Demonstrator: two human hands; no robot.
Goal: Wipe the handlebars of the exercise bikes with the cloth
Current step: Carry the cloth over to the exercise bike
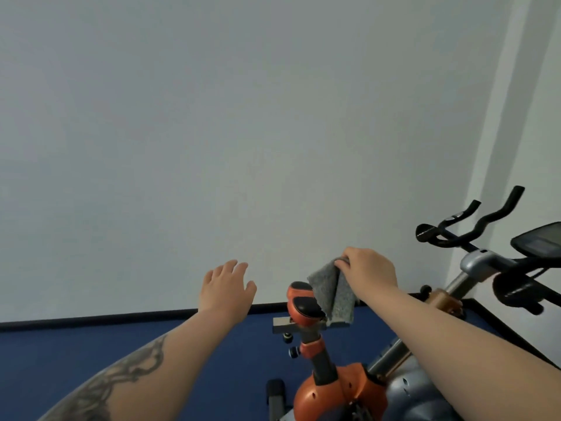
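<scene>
My right hand [368,270] pinches a folded grey cloth [334,294] by its top edge, so it hangs down just right of the orange bike's top part [303,305], which has black pads. My left hand [227,287] is raised in the air to the left of that bike, fingers spread, holding nothing. An orange exercise bike [337,387] stands below the cloth. A second bike at the right has black curved handlebars [473,227] and a dark console [540,241]; both hands are apart from them.
A plain white wall [243,132] fills most of the view, with a dark skirting strip [121,319] at its foot. The floor [76,360] is blue. The grey bike's silver post [461,278] and frame stand close behind my right forearm.
</scene>
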